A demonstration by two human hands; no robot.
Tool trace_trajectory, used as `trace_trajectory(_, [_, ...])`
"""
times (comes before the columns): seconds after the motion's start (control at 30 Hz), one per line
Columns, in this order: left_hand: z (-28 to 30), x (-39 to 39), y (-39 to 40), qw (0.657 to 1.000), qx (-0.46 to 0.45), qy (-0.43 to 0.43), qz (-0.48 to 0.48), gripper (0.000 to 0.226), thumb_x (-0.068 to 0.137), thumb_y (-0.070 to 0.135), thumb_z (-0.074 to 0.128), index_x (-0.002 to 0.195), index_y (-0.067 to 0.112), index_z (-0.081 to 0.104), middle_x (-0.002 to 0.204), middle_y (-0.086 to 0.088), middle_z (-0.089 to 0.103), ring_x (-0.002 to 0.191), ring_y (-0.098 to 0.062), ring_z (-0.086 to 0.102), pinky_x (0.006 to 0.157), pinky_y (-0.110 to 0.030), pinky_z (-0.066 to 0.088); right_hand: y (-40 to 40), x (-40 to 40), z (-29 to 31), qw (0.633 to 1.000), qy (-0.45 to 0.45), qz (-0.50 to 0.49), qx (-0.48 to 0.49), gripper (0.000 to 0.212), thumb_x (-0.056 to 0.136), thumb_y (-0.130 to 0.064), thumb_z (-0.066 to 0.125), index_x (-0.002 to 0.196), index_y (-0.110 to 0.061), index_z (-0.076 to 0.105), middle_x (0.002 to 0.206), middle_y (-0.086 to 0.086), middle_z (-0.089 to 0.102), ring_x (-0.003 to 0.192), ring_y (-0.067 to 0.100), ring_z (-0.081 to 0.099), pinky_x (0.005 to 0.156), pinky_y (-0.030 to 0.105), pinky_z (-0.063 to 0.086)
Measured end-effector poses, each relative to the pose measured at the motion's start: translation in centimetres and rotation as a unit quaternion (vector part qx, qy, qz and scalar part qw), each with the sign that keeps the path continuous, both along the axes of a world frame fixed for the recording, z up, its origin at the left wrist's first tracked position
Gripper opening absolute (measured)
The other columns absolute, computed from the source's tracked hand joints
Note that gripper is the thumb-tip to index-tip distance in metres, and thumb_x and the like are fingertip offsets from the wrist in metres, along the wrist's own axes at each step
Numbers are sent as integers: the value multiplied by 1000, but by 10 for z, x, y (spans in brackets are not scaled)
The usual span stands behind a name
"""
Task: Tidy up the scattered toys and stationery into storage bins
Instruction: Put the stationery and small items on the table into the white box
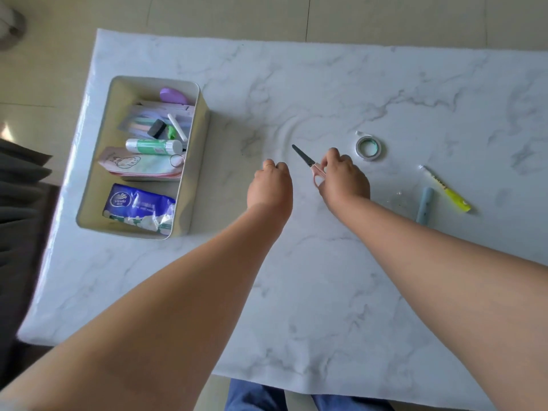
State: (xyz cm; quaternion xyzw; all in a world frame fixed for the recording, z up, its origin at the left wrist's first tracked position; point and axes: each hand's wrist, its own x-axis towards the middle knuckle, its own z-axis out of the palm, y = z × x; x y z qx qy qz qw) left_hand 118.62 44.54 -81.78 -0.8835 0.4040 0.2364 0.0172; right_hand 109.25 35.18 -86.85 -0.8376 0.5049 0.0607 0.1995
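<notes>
1 tissue pack (139,207) reads "Vinda"; right hand (344,176) grips scissors (310,164).

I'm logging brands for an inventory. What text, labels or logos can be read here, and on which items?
"Vinda": white logo on the blue tissue pack in the bin.
Glue stick: label print too small to read.
Yellow pen: dark print on the barrel, blurred.
Pink pouch: cartoon drawing, no legible words.
</notes>
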Motion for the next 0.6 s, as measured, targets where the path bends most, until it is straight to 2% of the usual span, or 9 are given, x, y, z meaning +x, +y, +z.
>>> trace_trajectory(0.13, [16, 60, 32, 999, -21, -27, 28, 31, 84, -6, 46, 114, 2, 49, 121, -16, 43, 108, -35, 48, 73, -37, 39, 34, 73, 38, 997, -44, 58, 14, 29, 91, -20, 59, 116, -17, 45, 112, 9, 54, 95, 31, 59, 64, 30, 35])
trace_trajectory(0.23, [25, 96, 52, 998, -29, -44, 44, 32, 86, -3, 43, 117, 1, 48, 124, -18, 44, 113, -36, 47, 86, -40, 43, 56, 114, 56, 994, -70, 85, 19, 29, 90, -20, 57, 117, -18, 46, 113, 9, 53, 96, 31, 58, 65, 31, 35])
trace_trajectory(0.33, [34, 140, 78, 995, -37, -63, 65, 34, 87, -1, 42, 121, 1, 47, 127, -18, 45, 115, -35, 46, 90, -41, 43, 81, 159, 71, 989, -94, 116, 23, 28, 91, -24, 56, 117, -18, 47, 114, 10, 54, 99, 32, 58, 67, 31, 35])
trace_trajectory(0.47, [41, 190, 118, 993, 18, -109, 48, 36, 86, 8, 50, 122, 8, 47, 124, -14, 49, 116, -33, 47, 91, -39, 41, 115, 210, 78, 977, -113, 170, 63, 26, 90, -25, 59, 114, -20, 50, 115, 6, 59, 101, 30, 59, 70, 32, 39])
trace_trajectory(0.6, [38, 221, 144, 983, 74, -164, 35, 42, 84, 20, 54, 126, 13, 49, 126, -9, 50, 120, -29, 42, 93, -37, 37, 138, 236, 74, 965, -71, 230, 108, 29, 85, -29, 66, 112, -25, 55, 122, 2, 52, 107, 25, 57, 80, 32, 44])
